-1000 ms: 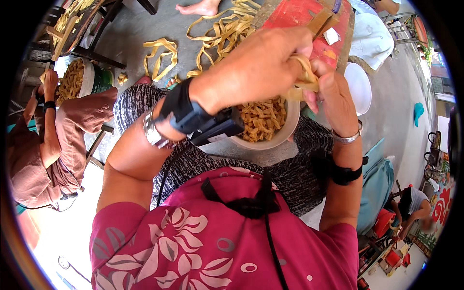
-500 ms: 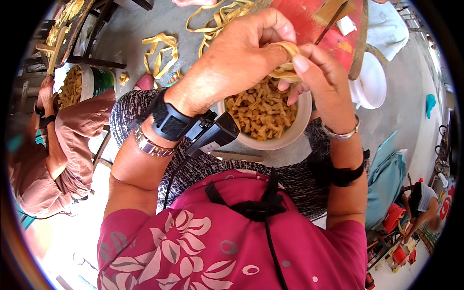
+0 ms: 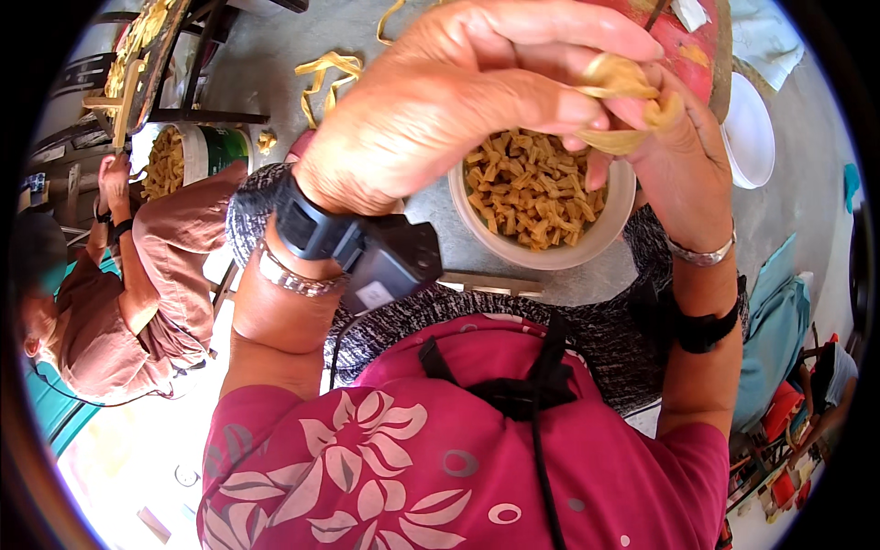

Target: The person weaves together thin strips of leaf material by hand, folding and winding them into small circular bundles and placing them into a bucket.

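Note:
Above a round white bucket, my two hands meet around a flat, yellowish-tan strip bent into a loop. My left hand is closed, its thumb and fingers pinching the strip. Curled round the other side of the loop is my right hand, its fingers partly hidden behind the strip and the left hand. Below them, many short knotted tan pieces fill much of the bucket, which stands between my knees.
Loose strips lie on the grey floor ahead. A red board is at the far right, beside a white basin. On the left another person sits by a bucket of similar pieces and a wooden table.
Both hands have come up closer to the camera, still on the strip, which now shows as a more open loop. The whole view has shifted, so the surroundings sit farther right.

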`<state>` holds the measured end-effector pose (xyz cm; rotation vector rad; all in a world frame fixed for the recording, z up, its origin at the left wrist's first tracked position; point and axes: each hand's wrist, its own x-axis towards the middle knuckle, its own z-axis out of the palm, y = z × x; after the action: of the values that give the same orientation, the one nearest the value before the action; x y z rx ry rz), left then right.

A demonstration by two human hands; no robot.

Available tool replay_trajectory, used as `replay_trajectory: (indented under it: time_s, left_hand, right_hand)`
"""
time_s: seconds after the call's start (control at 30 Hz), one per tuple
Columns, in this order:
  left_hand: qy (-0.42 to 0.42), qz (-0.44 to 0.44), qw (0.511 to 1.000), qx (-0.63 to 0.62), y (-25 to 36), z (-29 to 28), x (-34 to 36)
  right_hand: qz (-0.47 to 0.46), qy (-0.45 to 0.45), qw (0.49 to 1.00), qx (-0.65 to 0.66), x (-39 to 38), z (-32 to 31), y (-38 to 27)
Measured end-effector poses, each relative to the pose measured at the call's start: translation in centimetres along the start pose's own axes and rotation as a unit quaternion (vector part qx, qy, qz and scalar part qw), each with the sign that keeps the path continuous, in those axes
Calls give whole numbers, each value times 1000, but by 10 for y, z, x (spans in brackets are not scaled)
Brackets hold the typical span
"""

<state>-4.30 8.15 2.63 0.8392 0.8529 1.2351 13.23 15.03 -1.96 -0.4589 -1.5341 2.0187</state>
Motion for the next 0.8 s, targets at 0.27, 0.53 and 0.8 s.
replay_trajectory:
  time_s: [0.27,0.53,0.8]
  left_hand:
    - [68,293,860,412,-45,-1,8]
    - [135,246,817,504,-51,0,11]
    - [127,165,887,413,-46,-10,13]
  right_hand:
    - [24,144,989,10,-6,-5,17]
    - [6,73,996,56,-4,-16,28]
    - [57,126,985,-105,4,12,12]
